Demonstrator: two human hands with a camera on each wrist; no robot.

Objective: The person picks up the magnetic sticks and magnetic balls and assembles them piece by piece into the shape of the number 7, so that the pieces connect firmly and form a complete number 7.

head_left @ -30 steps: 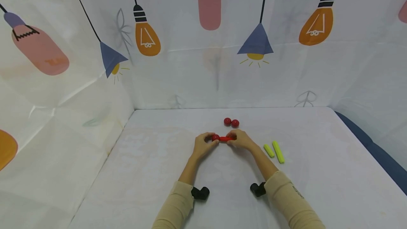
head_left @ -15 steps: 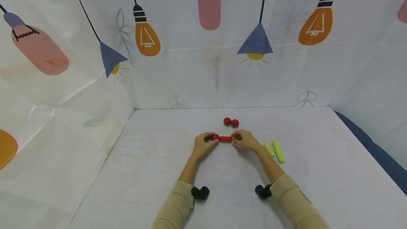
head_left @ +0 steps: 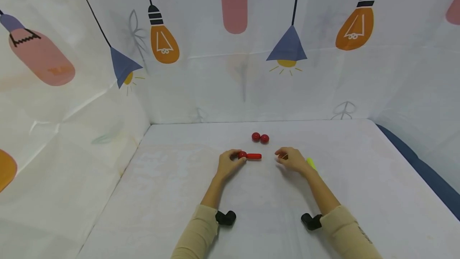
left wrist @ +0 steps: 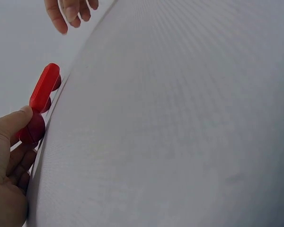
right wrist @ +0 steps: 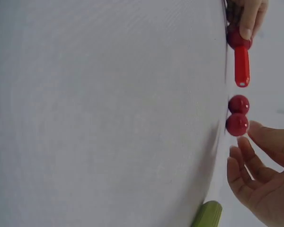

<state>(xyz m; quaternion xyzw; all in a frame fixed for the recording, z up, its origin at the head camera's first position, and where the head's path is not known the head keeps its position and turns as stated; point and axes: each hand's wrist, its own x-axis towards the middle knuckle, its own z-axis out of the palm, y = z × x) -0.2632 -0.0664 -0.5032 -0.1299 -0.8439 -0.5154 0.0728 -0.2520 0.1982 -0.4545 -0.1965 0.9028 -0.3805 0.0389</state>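
My left hand (head_left: 228, 165) pinches a dark red ball (left wrist: 33, 128) between thumb and fingers, low over the white table. From the ball's right side a bright red rod (head_left: 254, 156) sticks out, joined end to end with it. Its free end shows a small light spot in the right wrist view. My right hand (head_left: 292, 160) is to the right of the rod, apart from it, fingers loosely bent and nothing in them. Behind, two more dark red balls (head_left: 256, 136) sit side by side, touching.
A yellow-green rod (head_left: 311, 163) lies by my right wrist, partly hidden behind that forearm; its end (right wrist: 208, 215) shows in the right wrist view. The white table (head_left: 179, 195) meets a lamp-patterned white cloth (head_left: 215, 87) at the back.
My right hand has let go of the red rod and moved off to the right, its forearm now covering most of the yellow-green rods. The left hand keeps its hold on the ball.
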